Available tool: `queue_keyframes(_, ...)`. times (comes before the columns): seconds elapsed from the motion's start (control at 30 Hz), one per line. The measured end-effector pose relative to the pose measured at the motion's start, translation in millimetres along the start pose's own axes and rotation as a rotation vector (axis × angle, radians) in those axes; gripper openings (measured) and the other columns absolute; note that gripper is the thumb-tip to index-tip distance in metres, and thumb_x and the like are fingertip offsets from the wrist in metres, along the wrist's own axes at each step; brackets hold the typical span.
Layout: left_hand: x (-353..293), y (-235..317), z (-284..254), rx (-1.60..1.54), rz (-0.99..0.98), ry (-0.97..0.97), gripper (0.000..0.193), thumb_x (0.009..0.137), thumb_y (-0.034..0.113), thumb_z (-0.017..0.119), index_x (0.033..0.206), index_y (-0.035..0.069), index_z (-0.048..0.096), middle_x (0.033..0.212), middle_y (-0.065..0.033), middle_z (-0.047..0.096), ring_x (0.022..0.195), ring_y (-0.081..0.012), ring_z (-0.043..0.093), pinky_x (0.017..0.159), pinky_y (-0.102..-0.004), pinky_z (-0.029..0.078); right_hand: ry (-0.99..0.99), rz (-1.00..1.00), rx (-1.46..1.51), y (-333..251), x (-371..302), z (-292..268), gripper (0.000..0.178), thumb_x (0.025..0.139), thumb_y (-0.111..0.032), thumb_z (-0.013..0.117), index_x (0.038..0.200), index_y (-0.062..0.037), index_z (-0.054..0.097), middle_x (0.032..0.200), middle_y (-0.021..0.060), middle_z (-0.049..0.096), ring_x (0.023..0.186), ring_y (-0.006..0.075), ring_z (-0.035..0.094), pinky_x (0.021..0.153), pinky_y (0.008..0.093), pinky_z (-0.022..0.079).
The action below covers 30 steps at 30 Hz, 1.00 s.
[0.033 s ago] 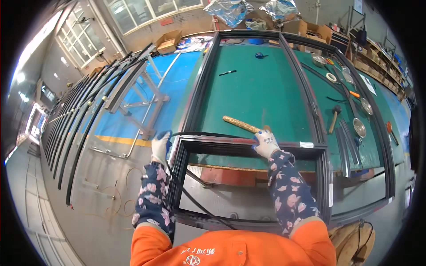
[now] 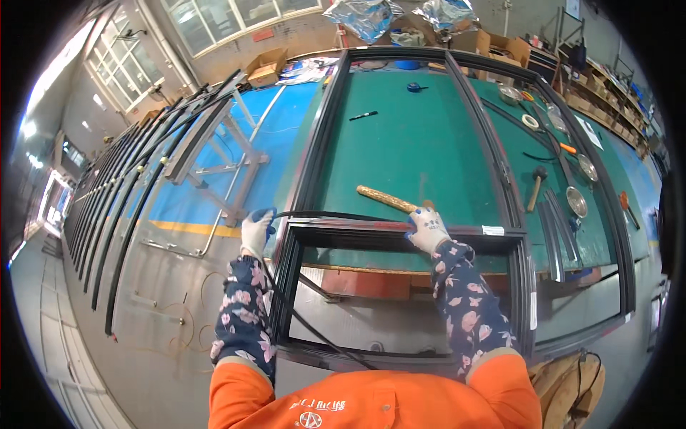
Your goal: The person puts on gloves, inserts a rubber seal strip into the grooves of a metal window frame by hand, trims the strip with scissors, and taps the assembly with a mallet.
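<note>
My left hand [image 2: 255, 230], in a white and blue work glove, is closed on a thin black rubber strip [image 2: 329, 214] by the left end of a crossbar. From there the strip runs right along the dark window frame [image 2: 480, 121], and its other part hangs down across the lower opening. My right hand [image 2: 429, 230], gloved alike, rests at the crossbar with its fingers closed round the near end of a wooden stick [image 2: 386, 199]. The stick slants up to the left over the green tabletop [image 2: 407, 157]. Whether the right fingers also pinch the strip is hidden.
A black-headed mallet [image 2: 537, 187], metal bowls [image 2: 576, 201], a tape roll [image 2: 530, 121] and loose strips lie on the right. A marker [image 2: 363, 115] and blue tape measure [image 2: 414, 87] lie further back. Long black profiles [image 2: 132, 243] and a metal stand [image 2: 239, 171] are at left.
</note>
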State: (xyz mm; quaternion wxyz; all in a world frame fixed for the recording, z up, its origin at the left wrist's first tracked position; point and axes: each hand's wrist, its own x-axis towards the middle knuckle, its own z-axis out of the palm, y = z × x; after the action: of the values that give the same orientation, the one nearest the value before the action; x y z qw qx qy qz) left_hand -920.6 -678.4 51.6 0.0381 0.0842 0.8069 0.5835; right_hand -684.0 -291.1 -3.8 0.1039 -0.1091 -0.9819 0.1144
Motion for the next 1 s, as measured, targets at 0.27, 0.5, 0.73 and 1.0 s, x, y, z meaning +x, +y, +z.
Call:
queue_keyframes(0.27, 19.4, -7.9, 96.9, 1.105, 0.401, 0.065, 0.027, 0.08, 0.033, 0.068, 0.101, 0.017, 0.074, 0.11, -0.0093, 0.069, 0.107, -0.0369, 0.061, 0.094, -0.0493, 0.047, -0.012, 0.037, -0.067, -65.9, 27.1, 25.0, 0.032, 0.074, -0.029, 0.07, 0.095, -0.0055, 0.067, 0.106, 0.0177, 0.064, 0.102, 0.0389, 0.06, 0.088, 0.0487, 0.049)
queue_keyframes(0.5, -24.7, -7.3, 119.0, 0.724, 0.826, -0.553, 0.036, 0.074, 0.023, 0.071, 0.109, 0.016, 0.072, 0.112, -0.0088, 0.067, 0.115, -0.0337, 0.055, 0.105, -0.0432, 0.041, -0.156, 0.032, -0.004, -93.6, 25.1, 18.2, 0.037, 0.073, -0.03, 0.072, 0.1, -0.0061, 0.065, 0.11, 0.0179, 0.062, 0.104, 0.0392, 0.057, 0.093, 0.0485, 0.045)
queue_keyframes(0.73, -3.2, -1.1, 119.3, 0.826, 0.698, -0.627, 0.04, 0.07, 0.026, 0.072, 0.108, 0.014, 0.072, 0.111, -0.01, 0.067, 0.119, -0.0352, 0.053, 0.106, -0.0482, 0.036, -0.185, 0.015, 0.02, -143.8, 62.5, 28.6, 0.031, 0.074, -0.025, 0.07, 0.099, -0.0064, 0.066, 0.11, 0.0176, 0.062, 0.101, 0.0376, 0.059, 0.089, 0.0467, 0.047)
queue_keyframes(1.0, -22.9, 41.0, 127.6, 1.213, 0.647, -0.551, 0.032, 0.067, 0.019, 0.072, 0.098, 0.008, 0.072, 0.109, -0.0121, 0.068, 0.121, -0.0367, 0.052, 0.11, -0.0449, 0.034, -0.198, -0.028, -0.045, -165.9, 74.2, 31.1, 0.031, 0.076, -0.024, 0.068, 0.102, -0.0064, 0.067, 0.11, 0.0171, 0.063, 0.103, 0.0363, 0.059, 0.087, 0.0455, 0.048)
